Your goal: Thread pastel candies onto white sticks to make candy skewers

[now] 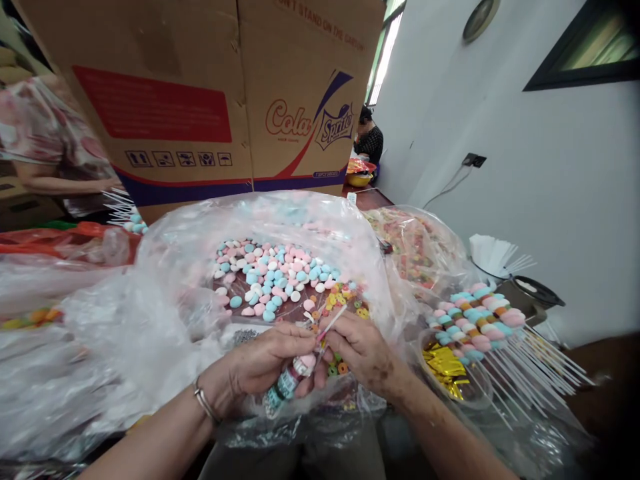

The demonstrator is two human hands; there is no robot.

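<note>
The left hand [275, 355] grasps a pink-topped candy skewer [287, 385] in printed clear plastic. The right hand [361, 350] pinches its thin white stick [334, 321].

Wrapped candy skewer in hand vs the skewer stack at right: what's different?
Wrapping: the wrapped skewer has a printed clear wrapper; no such print shows on the skewer stack.
Count: the wrapped skewer is single; the skewer stack has many.
Pose: the wrapped skewer's candy end points lower left, its stick upper right; the skewer stack's candy lies upper left, its sticks pointing lower right.
Shared: white sticks, some pink candy.
</note>
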